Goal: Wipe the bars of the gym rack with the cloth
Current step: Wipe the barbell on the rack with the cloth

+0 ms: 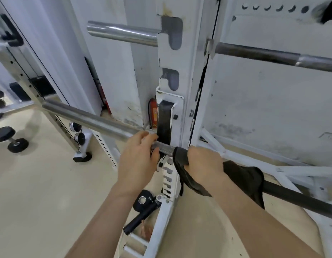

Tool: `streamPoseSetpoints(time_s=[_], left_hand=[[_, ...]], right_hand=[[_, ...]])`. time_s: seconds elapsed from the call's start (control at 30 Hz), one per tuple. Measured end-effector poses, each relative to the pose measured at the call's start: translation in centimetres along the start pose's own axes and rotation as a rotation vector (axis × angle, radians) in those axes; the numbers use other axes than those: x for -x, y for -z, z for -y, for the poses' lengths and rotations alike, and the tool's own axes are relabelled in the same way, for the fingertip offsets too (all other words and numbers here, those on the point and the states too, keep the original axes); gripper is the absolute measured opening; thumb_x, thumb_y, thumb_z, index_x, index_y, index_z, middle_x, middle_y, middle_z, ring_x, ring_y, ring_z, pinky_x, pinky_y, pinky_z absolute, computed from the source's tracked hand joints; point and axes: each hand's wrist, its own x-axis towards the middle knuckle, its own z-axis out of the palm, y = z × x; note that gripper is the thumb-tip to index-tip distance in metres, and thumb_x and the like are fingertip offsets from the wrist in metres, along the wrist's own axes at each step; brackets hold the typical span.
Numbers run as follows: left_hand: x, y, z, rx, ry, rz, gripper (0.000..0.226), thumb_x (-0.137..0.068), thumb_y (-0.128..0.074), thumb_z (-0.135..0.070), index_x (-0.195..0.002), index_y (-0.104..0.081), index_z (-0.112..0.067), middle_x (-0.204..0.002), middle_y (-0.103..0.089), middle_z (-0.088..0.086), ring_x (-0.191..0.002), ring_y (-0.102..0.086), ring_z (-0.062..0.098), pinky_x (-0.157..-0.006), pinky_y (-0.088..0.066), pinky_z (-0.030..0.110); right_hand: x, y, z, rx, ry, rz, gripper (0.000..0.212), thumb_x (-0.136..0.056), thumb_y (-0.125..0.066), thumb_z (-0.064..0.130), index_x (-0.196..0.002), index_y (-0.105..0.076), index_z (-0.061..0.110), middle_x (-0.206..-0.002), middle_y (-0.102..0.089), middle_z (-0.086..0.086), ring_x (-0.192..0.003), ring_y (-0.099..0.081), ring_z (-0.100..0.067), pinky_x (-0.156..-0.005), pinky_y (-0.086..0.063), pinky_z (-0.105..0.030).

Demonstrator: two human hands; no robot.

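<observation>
Cloth (243,179): dark, thin and creased. It is draped over the lower bar (90,118) at centre right of the frame, with one strip hanging left of my wrist and a wider fold hanging behind it.
Lower bar: a chrome sleeve at middle left, a knurled grey section at centre and a dark shaft running to the lower right. It rests in the black-lined hook of the white gym rack (187,71).
Left hand (139,161): clenched round the knurled section, just left of the upright.
Right hand (204,162): grasping the cloth and pressing it round the bar, just right of the upright.
Upper bar (122,34): a chrome sleeve at upper centre, seated in a higher hook. Its grey shaft continues to the right edge.
Hidden: my right hand and the cloth cover the shaft beneath them.
Cut off: the lower bar leaves the frame at lower right.
Hard to make out: a blurred dark shape in the upper right corner. A red fire extinguisher (153,112) is mostly concealed behind the upright.
</observation>
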Motion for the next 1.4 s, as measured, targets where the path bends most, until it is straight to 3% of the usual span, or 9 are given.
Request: streamPoseSetpoints(time_s=[0.2,0.3,0.4,0.7,0.87,1.0,1.2,1.3,1.4], left_hand=[[-0.1,-2.0,1.0,-0.033,-0.047,-0.060,0.014,-0.085,-0.061,-0.014,-0.094,-0.072,-0.015,-0.125,-0.061,0.004,-0.117,-0.053,0.024,-0.076,-0.052,0.034],[-0.6,-2.5,0.6,-0.098,-0.038,-0.053,0.021,-0.082,-0.051,-0.019,-0.087,-0.071,-0.013,-0.123,-0.062,0.011,-0.117,-0.055,0.030,-0.081,-0.051,0.037],[-1.3,-2.7,0.0,-0.152,-0.069,-0.009,0.012,-0.076,-0.057,-0.015,-0.084,-0.064,-0.010,-0.118,-0.063,0.013,-0.116,-0.054,0.033,-0.089,-0.048,0.042],[-2.0,-2.8,-0.1,-0.159,-0.140,0.031,0.008,-0.077,-0.059,-0.009,-0.085,-0.057,-0.009,-0.120,-0.061,0.019,-0.123,-0.050,0.035,-0.100,-0.044,0.047],[-1.6,-2.4,-0.4,-0.213,-0.130,0.068,0.014,-0.078,-0.063,-0.012,-0.091,-0.061,-0.007,-0.120,-0.060,0.020,-0.122,-0.049,0.037,-0.096,-0.045,0.047],[0.2,-2.2,-3.4,-0.251,-0.213,0.140,0.021,-0.067,-0.070,-0.008,-0.085,-0.060,-0.011,-0.091,-0.063,0.012,-0.095,-0.058,0.034,-0.078,-0.044,0.043],[1.5,-4.8,-7.3,-0.158,-0.409,0.218,0.038,-0.071,-0.066,-0.012,-0.109,-0.060,-0.011,-0.106,-0.062,0.008,-0.102,-0.057,0.029,-0.096,-0.044,0.043],[2.2,-6.2,-10.1,-0.136,-0.478,0.301,0.040,-0.067,-0.069,-0.010,-0.107,-0.062,-0.009,-0.106,-0.064,0.009,-0.102,-0.060,0.030,-0.098,-0.045,0.048],[2.9,-6.8,-12.3,-0.127,-0.501,0.359,0.051,-0.065,-0.072,-0.009,-0.115,-0.062,-0.004,-0.115,-0.064,0.013,-0.109,-0.060,0.032,-0.100,-0.044,0.053]], right_hand=[[-3.4,-0.3,5.7,-0.002,0.017,-0.073,0.014,-0.091,-0.057,0.012,-0.104,-0.061,0.013,-0.099,-0.066,-0.006,-0.093,-0.065,-0.028,-0.075,-0.046,-0.036],[-3.3,-1.4,4.9,-0.036,0.026,-0.120,0.015,-0.092,-0.057,0.015,-0.106,-0.058,0.012,-0.098,-0.068,-0.006,-0.089,-0.066,-0.026,-0.067,-0.043,-0.033],[-2.5,-1.5,2.6,-0.065,0.008,-0.036,0.018,-0.095,-0.054,0.025,-0.111,-0.056,0.016,-0.101,-0.065,-0.005,-0.090,-0.063,-0.023,-0.076,-0.046,-0.033],[5.5,0.0,-9.2,0.102,-0.337,0.054,0.025,-0.089,-0.049,0.047,-0.073,-0.043,0.028,-0.074,-0.056,0.009,-0.070,-0.058,-0.014,-0.063,-0.049,-0.029],[1.5,-0.5,-2.1,0.081,-0.223,-0.033,0.009,-0.088,-0.055,0.019,-0.097,-0.056,0.018,-0.097,-0.065,-0.004,-0.091,-0.060,-0.024,-0.065,-0.034,-0.030],[-1.3,-1.3,2.1,-0.013,-0.110,-0.108,0.013,-0.086,-0.055,0.010,-0.099,-0.057,0.013,-0.097,-0.065,-0.007,-0.091,-0.062,-0.028,-0.066,-0.035,-0.033],[3.7,-2.3,-7.5,0.118,-0.187,-0.118,0.018,-0.092,-0.051,0.024,-0.107,-0.057,0.016,-0.081,-0.063,-0.002,-0.070,-0.062,-0.025,-0.056,-0.036,-0.031],[7.2,-2.0,-11.8,0.122,-0.246,-0.081,0.011,-0.087,-0.056,0.029,-0.090,-0.053,0.019,-0.086,-0.066,-0.002,-0.081,-0.062,-0.025,-0.063,-0.038,-0.032],[11.1,-1.0,-16.5,0.199,-0.408,-0.054,0.019,-0.082,-0.060,0.040,-0.088,-0.056,0.022,-0.089,-0.065,0.000,-0.094,-0.057,-0.024,-0.090,-0.037,-0.038]])
